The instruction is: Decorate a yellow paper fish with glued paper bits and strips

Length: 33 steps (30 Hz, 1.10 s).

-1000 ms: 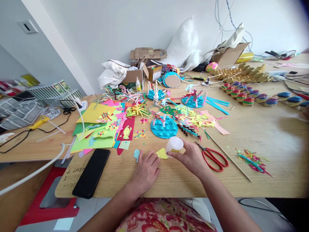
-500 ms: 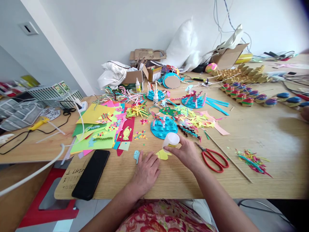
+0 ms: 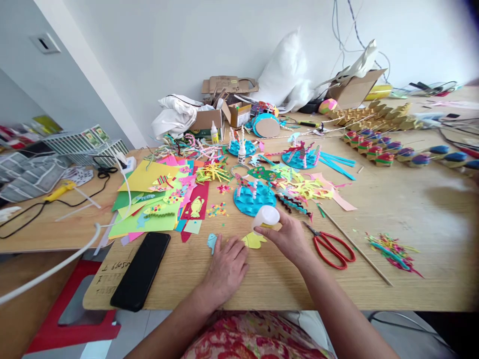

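Observation:
In the head view my right hand [image 3: 286, 234] grips a white bottle with a yellow label [image 3: 266, 216], tipped so that its round base faces up; its nozzle is hidden. Under the bottle lies a yellow paper fish [image 3: 255, 240]. My left hand [image 3: 227, 264] rests flat on the table with fingers stretched out, its fingertips at the yellow fish's left edge. Left of those fingers is a small blue paper fish [image 3: 212, 243]. Just beyond the bottle sits a blue paper disc with scalloped strips [image 3: 254, 199], bearing a fish and twisted stems.
Red-handled scissors [image 3: 333, 249] and a thin wooden stick [image 3: 357, 247] lie to the right. A black phone [image 3: 141, 271] and stacked coloured paper [image 3: 138, 177] are on the left. Behind stand more blue discs, a small white bottle [image 3: 241, 153] and cardboard boxes [image 3: 209, 119].
Almost nothing differs. The view has shifted very slightly; both hands and the tipped bottle keep their places over the table.

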Motion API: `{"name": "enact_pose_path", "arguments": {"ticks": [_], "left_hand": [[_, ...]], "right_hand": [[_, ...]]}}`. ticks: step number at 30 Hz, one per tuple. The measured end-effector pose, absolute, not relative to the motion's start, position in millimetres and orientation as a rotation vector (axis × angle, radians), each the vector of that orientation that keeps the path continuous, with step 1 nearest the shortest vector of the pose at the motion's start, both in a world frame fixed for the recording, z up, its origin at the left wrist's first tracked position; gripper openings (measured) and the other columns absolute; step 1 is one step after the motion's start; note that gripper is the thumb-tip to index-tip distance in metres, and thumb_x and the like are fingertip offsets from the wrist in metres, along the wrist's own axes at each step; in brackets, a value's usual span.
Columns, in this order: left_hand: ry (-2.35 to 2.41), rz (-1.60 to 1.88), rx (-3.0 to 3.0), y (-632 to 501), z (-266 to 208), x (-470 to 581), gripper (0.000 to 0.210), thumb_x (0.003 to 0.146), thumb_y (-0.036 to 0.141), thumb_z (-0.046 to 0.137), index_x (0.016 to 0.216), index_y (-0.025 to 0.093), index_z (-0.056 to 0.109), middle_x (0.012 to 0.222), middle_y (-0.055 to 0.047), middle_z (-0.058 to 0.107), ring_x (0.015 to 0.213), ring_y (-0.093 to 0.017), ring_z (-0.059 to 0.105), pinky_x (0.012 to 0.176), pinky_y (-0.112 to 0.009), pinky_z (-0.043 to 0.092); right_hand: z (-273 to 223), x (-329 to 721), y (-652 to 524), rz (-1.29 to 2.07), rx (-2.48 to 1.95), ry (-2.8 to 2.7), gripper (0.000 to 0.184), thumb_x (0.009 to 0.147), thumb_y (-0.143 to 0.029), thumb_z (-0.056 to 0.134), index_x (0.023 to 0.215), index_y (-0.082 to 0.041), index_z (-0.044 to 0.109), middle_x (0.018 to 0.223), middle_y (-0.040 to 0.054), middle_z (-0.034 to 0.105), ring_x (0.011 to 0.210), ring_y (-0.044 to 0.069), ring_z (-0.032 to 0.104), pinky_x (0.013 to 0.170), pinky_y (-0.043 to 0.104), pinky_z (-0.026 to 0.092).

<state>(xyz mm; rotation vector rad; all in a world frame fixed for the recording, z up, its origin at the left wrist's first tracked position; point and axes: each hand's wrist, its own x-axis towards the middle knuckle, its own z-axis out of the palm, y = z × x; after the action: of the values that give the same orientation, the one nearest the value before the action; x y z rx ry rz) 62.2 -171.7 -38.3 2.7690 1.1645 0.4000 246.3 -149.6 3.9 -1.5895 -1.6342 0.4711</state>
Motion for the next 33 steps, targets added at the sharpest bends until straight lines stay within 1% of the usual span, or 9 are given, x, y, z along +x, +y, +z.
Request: {"name": "enact_pose_path", "arguments": {"ticks": [7, 14, 21, 27, 33], "left_hand": [[1.158, 0.406, 2.753, -172, -37, 63, 0.029, 0.081, 0.025, 0.05, 0.11, 0.021, 0.05, 0.112, -0.005, 0.056, 0.115, -0.021, 0.041, 0.102, -0.054, 0.017], [1.168, 0.396, 2.774, -172, -38, 63, 0.029, 0.081, 0.025, 0.05, 0.11, 0.02, 0.05, 0.113, -0.005, 0.056, 0.115, -0.021, 0.041, 0.102, -0.053, 0.019], [1.171, 0.411, 2.786, -171, -41, 62, 0.029, 0.081, 0.026, 0.051, 0.11, 0.021, 0.05, 0.112, -0.005, 0.056, 0.114, -0.021, 0.042, 0.103, -0.052, 0.018], [1.158, 0.428, 2.755, -172, -41, 62, 0.029, 0.082, 0.026, 0.05, 0.11, 0.021, 0.049, 0.113, -0.005, 0.056, 0.115, -0.021, 0.04, 0.103, -0.053, 0.016], [1.174, 0.406, 2.793, -171, -42, 62, 0.029, 0.081, 0.027, 0.05, 0.11, 0.021, 0.05, 0.112, -0.005, 0.056, 0.115, -0.021, 0.041, 0.102, -0.053, 0.018]], "right_hand": [[2, 243, -147, 0.472, -1.577, -1.629, 0.028, 0.066, -0.041, 0.064, 0.082, -0.017, 0.06, 0.073, 0.0012, 0.065, 0.067, 0.019, 0.058, 0.057, 0.025, 0.041], [4, 250, -153, 0.486, -1.597, -1.645, 0.029, 0.066, -0.041, 0.064, 0.082, -0.017, 0.061, 0.074, 0.0022, 0.066, 0.068, 0.02, 0.058, 0.058, 0.027, 0.042], [6, 250, -151, 0.458, -1.596, -1.632, 0.028, 0.067, -0.04, 0.063, 0.083, -0.018, 0.061, 0.075, 0.001, 0.066, 0.068, 0.019, 0.058, 0.059, 0.026, 0.042], [6, 249, -150, 0.482, -1.605, -1.652, 0.029, 0.067, -0.042, 0.063, 0.082, -0.018, 0.061, 0.075, 0.0019, 0.066, 0.069, 0.02, 0.059, 0.058, 0.027, 0.041], [4, 240, -148, 0.469, -1.589, -1.645, 0.03, 0.065, -0.043, 0.064, 0.079, -0.018, 0.06, 0.072, 0.0014, 0.065, 0.066, 0.019, 0.058, 0.056, 0.026, 0.04]]}}
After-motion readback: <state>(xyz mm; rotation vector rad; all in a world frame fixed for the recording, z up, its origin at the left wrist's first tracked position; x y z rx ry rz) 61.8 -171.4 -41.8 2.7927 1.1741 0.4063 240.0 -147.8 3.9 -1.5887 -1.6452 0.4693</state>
